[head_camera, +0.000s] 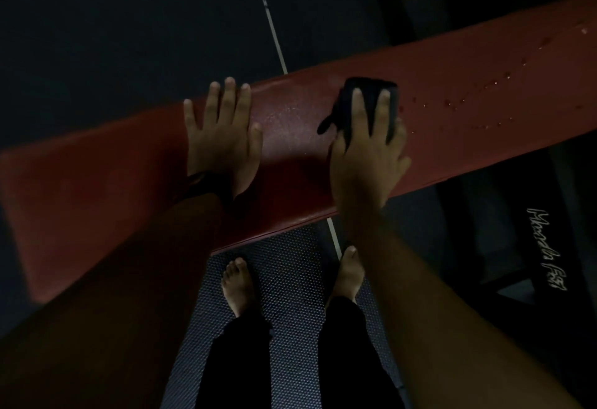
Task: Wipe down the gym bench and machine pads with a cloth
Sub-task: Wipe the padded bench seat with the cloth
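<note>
The cloth [371,85], dark and folded into a small wad, lies on the middle of the red bench pad [468,137]. It is pinned beneath the right grip [365,156], whose fingers lie straight and spread across it rather than curled round it; one loose corner pokes out on the thumb side. The cloth looks light, soft and limp, likely to bunch or slip unless pressed with a flat palm, so bearing down from above should suit it better than pinching. The pad seems to be firm vinyl with a fine grain, long and flat, and probably slick where droplets [452,103] bead just right of the cloth. The left grip [223,130] rests flat on the pad, fingers apart, well clear of the cloth. Below, bare feet [237,282] stand on a dimpled floor mat [290,311].
</note>
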Tool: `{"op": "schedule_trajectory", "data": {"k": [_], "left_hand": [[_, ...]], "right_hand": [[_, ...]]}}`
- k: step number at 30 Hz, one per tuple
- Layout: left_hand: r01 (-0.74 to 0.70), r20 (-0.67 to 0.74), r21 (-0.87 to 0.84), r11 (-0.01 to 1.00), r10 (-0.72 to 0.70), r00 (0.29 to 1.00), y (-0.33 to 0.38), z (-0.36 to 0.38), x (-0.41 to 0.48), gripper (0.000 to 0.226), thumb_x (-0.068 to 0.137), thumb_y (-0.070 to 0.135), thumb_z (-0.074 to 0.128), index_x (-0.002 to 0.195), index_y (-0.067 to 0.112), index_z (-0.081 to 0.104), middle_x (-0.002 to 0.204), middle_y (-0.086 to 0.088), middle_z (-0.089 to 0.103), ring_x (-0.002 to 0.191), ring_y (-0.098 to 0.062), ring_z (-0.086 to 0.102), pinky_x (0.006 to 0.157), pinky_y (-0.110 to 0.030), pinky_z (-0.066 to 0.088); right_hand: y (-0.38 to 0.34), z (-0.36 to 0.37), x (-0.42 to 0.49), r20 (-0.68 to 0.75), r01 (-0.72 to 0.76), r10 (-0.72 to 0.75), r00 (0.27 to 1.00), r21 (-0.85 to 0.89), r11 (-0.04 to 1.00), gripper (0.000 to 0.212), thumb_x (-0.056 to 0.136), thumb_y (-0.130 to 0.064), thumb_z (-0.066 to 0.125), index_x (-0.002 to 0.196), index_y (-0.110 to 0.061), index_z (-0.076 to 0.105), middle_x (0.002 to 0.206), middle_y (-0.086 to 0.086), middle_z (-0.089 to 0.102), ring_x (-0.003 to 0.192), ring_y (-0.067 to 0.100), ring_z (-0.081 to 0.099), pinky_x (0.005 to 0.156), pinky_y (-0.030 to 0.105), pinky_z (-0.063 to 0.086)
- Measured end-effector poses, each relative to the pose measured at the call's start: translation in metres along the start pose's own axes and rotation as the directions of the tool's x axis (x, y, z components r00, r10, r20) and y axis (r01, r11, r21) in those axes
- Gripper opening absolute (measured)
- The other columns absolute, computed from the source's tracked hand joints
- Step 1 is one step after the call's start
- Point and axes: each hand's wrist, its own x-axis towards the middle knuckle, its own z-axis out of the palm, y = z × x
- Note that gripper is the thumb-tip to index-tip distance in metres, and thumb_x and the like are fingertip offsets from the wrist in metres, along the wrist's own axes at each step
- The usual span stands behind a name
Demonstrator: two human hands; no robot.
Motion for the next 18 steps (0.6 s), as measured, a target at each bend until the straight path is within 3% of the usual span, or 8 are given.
{"op": "schedule_trajectory", "data": {"k": [2, 4, 7, 9, 11, 13, 15, 18], "left_hand": [[0.003, 0.0, 0.008, 1.0, -0.003, 1.0, 0.001, 0.0, 0.0, 0.062, 0.104, 0.039, 0.027, 0.16, 0.014, 0.02, 0.168, -0.01, 0.019, 0.156, -0.029, 0.014, 0.121, -0.064, 0.01], [0.001, 0.001, 0.011, 1.0, -0.001, 1.0, 0.002, 0.0, 0.0, 0.063, 0.103, 0.039, 0.029, 0.16, 0.013, 0.021, 0.168, -0.011, 0.02, 0.155, -0.03, 0.016, 0.12, -0.065, 0.011], [-0.011, -0.002, 0.007, 1.0, 0.011, 1.0, 0.0, -0.001, 0.0, 0.062, 0.103, 0.037, 0.029, 0.159, 0.012, 0.022, 0.167, -0.013, 0.022, 0.154, -0.032, 0.018, 0.12, -0.066, 0.013], [-0.016, -0.008, 0.002, 1.0, 0.016, 1.0, 0.0, 0.0, 0.0, 0.063, 0.103, 0.039, 0.028, 0.159, 0.012, 0.024, 0.166, -0.013, 0.023, 0.154, -0.032, 0.019, 0.119, -0.066, 0.013], [-0.011, -0.022, 0.009, 1.0, 0.011, 1.0, 0.0, 0.001, 0.001, 0.064, 0.102, 0.04, 0.029, 0.158, 0.012, 0.025, 0.166, -0.013, 0.024, 0.154, -0.032, 0.02, 0.119, -0.066, 0.013], [-0.009, -0.019, 0.009, 1.0, 0.009, 1.0, 0.0, 0.001, 0.001, 0.064, 0.101, 0.041, 0.03, 0.158, 0.013, 0.024, 0.166, -0.012, 0.024, 0.154, -0.031, 0.02, 0.119, -0.065, 0.013], [-0.005, -0.016, 0.006, 1.0, 0.005, 1.0, 0.001, 0.0, 0.0, 0.064, 0.102, 0.042, 0.028, 0.158, 0.013, 0.024, 0.166, -0.012, 0.024, 0.154, -0.031, 0.019, 0.12, -0.065, 0.012], [0.002, -0.011, -0.005, 1.0, -0.002, 1.0, 0.003, -0.002, 0.001, 0.065, 0.101, 0.043, 0.025, 0.159, 0.013, 0.024, 0.166, -0.012, 0.024, 0.154, -0.031, 0.019, 0.12, -0.065, 0.012]], "right_hand": [[-0.014, 0.0, -0.026, -0.073, -0.07, 0.069, 0.995, -0.019, 0.997, 0.067, 0.095, -0.035, 0.058, 0.157, -0.035, 0.032, 0.166, 0.002, 0.026, 0.141, 0.042, 0.037, 0.089, 0.054, 0.046], [-0.034, 0.006, -0.054, -0.061, -0.001, 0.001, 0.998, -0.008, 1.0, 0.066, 0.092, -0.034, 0.061, 0.154, -0.031, 0.039, 0.164, 0.003, 0.033, 0.137, 0.044, 0.041, 0.087, 0.055, 0.048], [-0.045, 0.009, -0.051, -0.005, 0.31, -0.31, 0.951, 0.033, 0.95, 0.058, 0.095, -0.039, 0.054, 0.152, -0.033, 0.043, 0.163, 0.002, 0.035, 0.138, 0.044, 0.04, 0.09, 0.056, 0.048], [-0.038, 0.006, -0.011, 0.041, 0.537, -0.536, 0.843, -0.024, 0.843, 0.056, 0.098, -0.043, 0.046, 0.153, -0.037, 0.041, 0.163, 0.001, 0.034, 0.138, 0.042, 0.041, 0.088, 0.054, 0.048], [-0.027, 0.001, 0.035, 0.1, 0.638, -0.63, 0.77, -0.14, 0.757, 0.057, 0.1, -0.046, 0.042, 0.156, -0.041, 0.032, 0.166, 0.001, 0.028, 0.138, 0.044, 0.041, 0.089, 0.055, 0.048], [-0.015, -0.007, 0.065, 0.164, 0.519, -0.497, 0.852, -0.135, 0.844, 0.06, 0.102, -0.048, 0.042, 0.158, -0.044, 0.02, 0.169, -0.001, 0.015, 0.143, 0.045, 0.032, 0.097, 0.061, 0.042], [-0.005, -0.009, 0.07, 0.117, 0.228, -0.22, 0.969, -0.062, 0.972, 0.063, 0.103, -0.047, 0.042, 0.16, -0.044, 0.015, 0.171, -0.004, 0.008, 0.146, 0.042, 0.026, 0.103, 0.059, 0.037], [-0.013, -0.004, 0.03, 0.026, -0.036, 0.037, 0.999, -0.066, 0.997, 0.068, 0.1, -0.041, 0.053, 0.16, -0.039, 0.021, 0.169, -0.002, 0.015, 0.144, 0.042, 0.031, 0.099, 0.055, 0.04]]}}
